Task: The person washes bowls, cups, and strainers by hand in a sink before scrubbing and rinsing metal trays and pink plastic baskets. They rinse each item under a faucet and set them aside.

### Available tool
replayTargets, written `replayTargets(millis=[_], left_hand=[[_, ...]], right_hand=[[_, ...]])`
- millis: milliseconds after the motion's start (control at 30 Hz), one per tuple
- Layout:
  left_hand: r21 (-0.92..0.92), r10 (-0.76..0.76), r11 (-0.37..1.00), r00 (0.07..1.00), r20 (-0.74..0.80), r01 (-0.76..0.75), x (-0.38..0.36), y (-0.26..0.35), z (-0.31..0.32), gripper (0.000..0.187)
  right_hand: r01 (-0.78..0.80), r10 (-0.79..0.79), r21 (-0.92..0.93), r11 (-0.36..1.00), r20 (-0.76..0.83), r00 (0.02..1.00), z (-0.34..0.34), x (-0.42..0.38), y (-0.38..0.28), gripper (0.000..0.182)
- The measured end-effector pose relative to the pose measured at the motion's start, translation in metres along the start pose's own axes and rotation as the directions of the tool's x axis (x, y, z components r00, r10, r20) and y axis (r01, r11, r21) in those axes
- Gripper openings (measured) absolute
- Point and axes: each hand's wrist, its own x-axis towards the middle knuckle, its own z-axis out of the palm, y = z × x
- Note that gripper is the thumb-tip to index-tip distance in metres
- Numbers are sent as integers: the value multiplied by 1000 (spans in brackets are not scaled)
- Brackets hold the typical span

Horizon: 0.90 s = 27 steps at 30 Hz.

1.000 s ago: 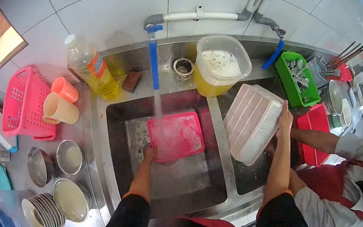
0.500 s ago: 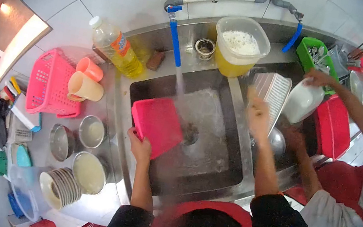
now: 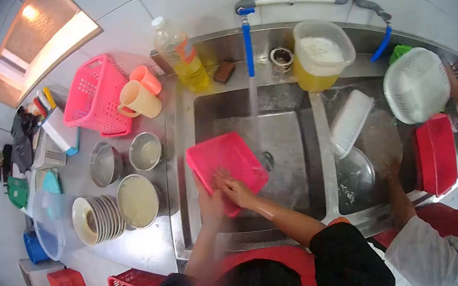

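Steel sink (image 3: 292,151), left hand (image 3: 208,202) gripping pink tray (image 3: 228,156), right hand (image 3: 236,191) on it, apparently loosely opened, blurred

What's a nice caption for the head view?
Left hand and right hand on a pink tray above the sink; water running.

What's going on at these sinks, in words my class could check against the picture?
A person stands at the left basin, with the left hand holding the near edge of a pink tray and the right hand laid on it. Water runs from a blue hose into that basin. At the right basin, a co-worker holds up a white basket. Bowls and stacked plates stand on the left counter.
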Motion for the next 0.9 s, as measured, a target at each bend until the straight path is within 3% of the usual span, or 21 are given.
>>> replayTargets(millis=[33, 67, 133, 167, 200, 267, 333, 367, 467, 500, 533, 567, 600, 633, 700, 767, 833, 900], left_hand=[[-180, 56, 982, 998, 34, -49, 0, 22, 4, 69], [-202, 64, 978, 996, 55, -52, 5, 21, 9, 69], [-471, -6, 882, 1000, -7, 2, 11, 18, 20, 62], [-520, -35, 851, 996, 79, 71, 11, 33, 25, 58], [-531, -35, 843, 994, 102, 85, 9, 45, 35, 58], [-313, 195, 940, 968, 159, -138, 11, 67, 53, 56], [-358, 224, 923, 952, 207, -140, 15, 88, 71, 55], [-397, 258, 906, 934, 249, -145, 17, 96, 82, 53], [-285, 334, 926, 889, 312, -248, 24, 118, 118, 55], [-377, 324, 913, 837, 440, -155, 23, 137, 125, 52], [-450, 326, 892, 764, 557, -52, 27, 151, 133, 48], [-455, 332, 889, 766, 551, -58, 45, 151, 143, 48], [-308, 513, 858, 693, 507, -411, 72, 142, 155, 44], [-128, 662, 694, 559, 499, -709, 100, 136, 164, 40], [40, 729, 597, 563, 390, -801, 158, 144, 177, 36], [400, 817, 418, 530, 227, -815, 203, 170, 175, 35], [675, 918, 149, 354, 177, -723, 240, 190, 171, 33], [702, 911, 83, 340, 234, -707, 279, 176, 179, 32]], right_hand=[[-22, 23, -21, 1000, 32, 999, -14, -9, -11, 35], [-26, 26, -43, 999, 10, 1000, -29, -18, -24, 35], [294, -222, -412, 862, 214, 951, -55, -40, -54, 45], [274, -207, -434, 858, 196, 958, -69, -48, -68, 45], [239, -141, -457, 857, 238, 961, -85, -53, -83, 47], [203, -71, -489, 848, 276, 958, -113, -61, -112, 49], [351, -279, -691, 632, 219, 935, -133, -72, -131, 44], [352, -278, -692, 630, 222, 934, -144, -76, -126, 44], [270, -561, -854, 444, -30, 828, -175, -85, -105, 28], [207, -653, -882, 424, -139, 745, -182, -87, -104, 22], [54, -663, -868, 494, -336, 669, -192, -89, -106, 18], [-90, -652, -817, 569, -515, 556, -203, -89, -109, 15], [-174, -585, -699, 693, -687, 432, -216, -87, -119, 17], [-232, -486, -551, 801, -826, 285, -233, -82, -128, 21], [-288, -374, -393, 873, -920, 119, -287, -84, -101, 34], [-198, -313, -328, 923, -944, 105, -326, -88, -75, 37], [-106, -247, -258, 960, -963, 105, -357, -98, -52, 41], [-569, -322, -343, 747, -936, 141, -375, -103, -34, 42]])
